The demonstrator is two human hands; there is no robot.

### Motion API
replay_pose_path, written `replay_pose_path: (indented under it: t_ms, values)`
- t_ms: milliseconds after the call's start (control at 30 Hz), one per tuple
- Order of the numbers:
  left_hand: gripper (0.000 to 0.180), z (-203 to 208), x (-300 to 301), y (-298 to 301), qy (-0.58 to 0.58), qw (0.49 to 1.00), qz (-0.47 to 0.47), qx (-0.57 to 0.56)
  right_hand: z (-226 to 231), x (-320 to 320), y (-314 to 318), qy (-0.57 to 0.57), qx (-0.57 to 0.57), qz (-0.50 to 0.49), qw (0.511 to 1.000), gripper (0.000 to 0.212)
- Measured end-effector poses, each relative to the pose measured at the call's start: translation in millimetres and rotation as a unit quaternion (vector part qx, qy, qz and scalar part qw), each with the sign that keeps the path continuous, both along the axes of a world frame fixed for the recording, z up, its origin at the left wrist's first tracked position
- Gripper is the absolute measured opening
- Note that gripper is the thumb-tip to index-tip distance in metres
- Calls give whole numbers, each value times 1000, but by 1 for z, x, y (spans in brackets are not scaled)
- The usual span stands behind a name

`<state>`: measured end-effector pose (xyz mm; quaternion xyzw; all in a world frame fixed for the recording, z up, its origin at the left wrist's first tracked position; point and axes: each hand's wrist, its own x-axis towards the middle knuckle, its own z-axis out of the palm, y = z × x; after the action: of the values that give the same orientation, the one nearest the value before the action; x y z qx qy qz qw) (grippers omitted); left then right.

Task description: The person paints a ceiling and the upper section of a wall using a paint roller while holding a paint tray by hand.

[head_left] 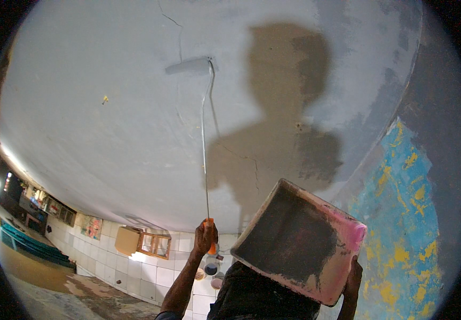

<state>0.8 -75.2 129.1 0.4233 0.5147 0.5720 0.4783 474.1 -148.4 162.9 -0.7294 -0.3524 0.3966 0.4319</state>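
My left hand is closed round the orange handle of a paint roller. Its long metal rod reaches up the grey wall, where the grey roller head lies against the surface. With my right hand I grip the lower right edge of a paint tray. The tray is pinkish, tilted, and coated inside with dark grey paint. My fingers behind it are partly hidden. A shadow of a head and shoulders falls on the wall between roller and tray.
To the right, an adjoining wall shows blue and yellow patches below dark grey. Several paint containers stand on the white tiled floor by my left forearm. A cardboard box and a small wooden frame cabinet are further left. Thin cracks run across the grey wall.
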Motion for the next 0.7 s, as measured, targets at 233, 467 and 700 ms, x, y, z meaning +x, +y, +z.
replay_pose_path:
  t_ms: [233,467,700]
  values:
    - [36,1,1,1,-2,1000,15,-11,-3,-1,1,-65,31,17,997,48]
    - [34,8,-17,3,1,1000,-6,-9,9,-1,0,73,-3,28,997,56]
    - [34,1,4,-4,-6,1000,6,-14,-15,3,1,-60,41,16,997,40]
